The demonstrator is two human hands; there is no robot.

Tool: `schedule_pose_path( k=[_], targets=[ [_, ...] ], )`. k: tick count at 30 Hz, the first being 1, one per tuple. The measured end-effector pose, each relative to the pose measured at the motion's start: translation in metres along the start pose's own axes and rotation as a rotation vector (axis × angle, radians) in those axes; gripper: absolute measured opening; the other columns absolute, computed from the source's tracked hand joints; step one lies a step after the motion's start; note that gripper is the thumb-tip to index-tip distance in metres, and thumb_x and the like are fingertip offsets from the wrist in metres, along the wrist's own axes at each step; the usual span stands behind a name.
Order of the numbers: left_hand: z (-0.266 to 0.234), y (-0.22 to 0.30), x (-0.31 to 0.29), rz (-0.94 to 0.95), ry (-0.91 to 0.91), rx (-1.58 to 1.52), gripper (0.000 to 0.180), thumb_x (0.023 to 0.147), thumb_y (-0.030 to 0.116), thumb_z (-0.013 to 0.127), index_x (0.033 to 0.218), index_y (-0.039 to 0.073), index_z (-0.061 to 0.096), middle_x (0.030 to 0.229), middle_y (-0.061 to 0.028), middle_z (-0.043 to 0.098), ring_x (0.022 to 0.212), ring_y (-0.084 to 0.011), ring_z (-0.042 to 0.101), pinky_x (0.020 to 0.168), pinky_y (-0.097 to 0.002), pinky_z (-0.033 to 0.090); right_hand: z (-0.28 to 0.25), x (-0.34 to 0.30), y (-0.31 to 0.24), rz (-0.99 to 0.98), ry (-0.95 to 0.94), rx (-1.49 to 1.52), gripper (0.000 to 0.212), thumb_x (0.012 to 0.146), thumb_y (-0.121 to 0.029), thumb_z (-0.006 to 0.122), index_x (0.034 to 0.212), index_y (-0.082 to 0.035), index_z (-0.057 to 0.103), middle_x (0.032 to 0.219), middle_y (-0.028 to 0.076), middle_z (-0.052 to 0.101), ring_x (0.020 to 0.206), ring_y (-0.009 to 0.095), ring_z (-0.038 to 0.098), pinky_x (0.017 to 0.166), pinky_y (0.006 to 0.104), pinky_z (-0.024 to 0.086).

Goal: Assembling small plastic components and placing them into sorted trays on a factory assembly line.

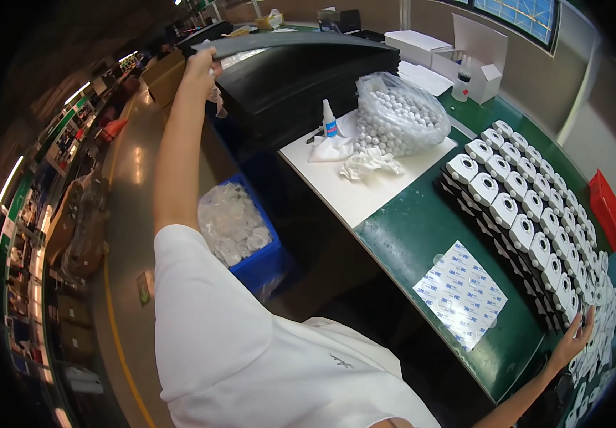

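Note:
My left hand (204, 65) reaches far forward and is closed on the near-left end of a thin dark tray (286, 43). That tray bows along its length above a tall pile of black trays (286, 89). At the lower right, my right hand (576, 338) has its fingers apart beside the near corner of a tray stack. The top tray holds rows of white parts with round black centres (525, 232). Whether the fingertips touch the stack, I cannot tell. More loose white pieces (597, 349) lie just beyond that hand.
A clear bag of white balls (401, 118), a small glue bottle (329, 120) and crumpled tissue (371, 164) sit on a white board (354, 203). A printed sheet (461, 296) lies on the green table (408, 242). A blue bin (269, 257) stands below; a red bin (607, 210) is at right.

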State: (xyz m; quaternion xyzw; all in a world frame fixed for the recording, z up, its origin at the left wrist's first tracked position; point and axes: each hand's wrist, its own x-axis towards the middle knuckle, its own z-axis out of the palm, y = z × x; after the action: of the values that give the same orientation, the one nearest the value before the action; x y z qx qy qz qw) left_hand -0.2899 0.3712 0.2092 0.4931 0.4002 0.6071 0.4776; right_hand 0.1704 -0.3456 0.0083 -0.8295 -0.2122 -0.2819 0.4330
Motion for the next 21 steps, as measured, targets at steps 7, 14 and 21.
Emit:
schedule_pose_path(
  k=[7, 14, 21],
  targets=[
    [0.061, 0.041, -0.063, 0.271, 0.033, -0.285, 0.005, 0.084, 0.010, 0.053, 0.083, 0.005, 0.051, 0.069, -0.0050, 0.051, 0.046, -0.0135, 0.040, 0.037, -0.0244, 0.028, 0.001, -0.002, 0.001, 0.016, 0.056, 0.067, 0.034, 0.090, -0.017, 0.050, 0.121, -0.003, 0.050, 0.119, 0.008, 0.053, 0.106, 0.015, 0.051, 0.087, 0.0269, 0.039],
    [0.084, 0.008, -0.079, 0.075, -0.384, -0.527, 0.019, 0.091, 0.018, 0.043, 0.076, 0.006, 0.042, 0.058, -0.0030, 0.040, 0.038, -0.0126, 0.030, 0.035, -0.0255, 0.026, 0.003, -0.005, -0.011, 0.030, 0.094, 0.093, 0.031, 0.090, -0.015, 0.051, 0.118, -0.002, 0.051, 0.113, 0.009, 0.055, 0.101, 0.015, 0.052, 0.086, 0.0260, 0.040],
    [0.160, -0.048, -0.145, -0.227, -0.644, -0.546, 0.016, 0.089, 0.022, 0.049, 0.078, 0.010, 0.048, 0.058, 0.0000, 0.046, 0.038, -0.0105, 0.036, 0.035, -0.0244, 0.029, 0.004, -0.004, 0.007, 0.058, 0.221, 0.196, 0.033, 0.092, -0.018, 0.046, 0.122, -0.002, 0.046, 0.111, 0.009, 0.055, 0.102, 0.017, 0.052, 0.088, 0.0272, 0.038]
  ],
)
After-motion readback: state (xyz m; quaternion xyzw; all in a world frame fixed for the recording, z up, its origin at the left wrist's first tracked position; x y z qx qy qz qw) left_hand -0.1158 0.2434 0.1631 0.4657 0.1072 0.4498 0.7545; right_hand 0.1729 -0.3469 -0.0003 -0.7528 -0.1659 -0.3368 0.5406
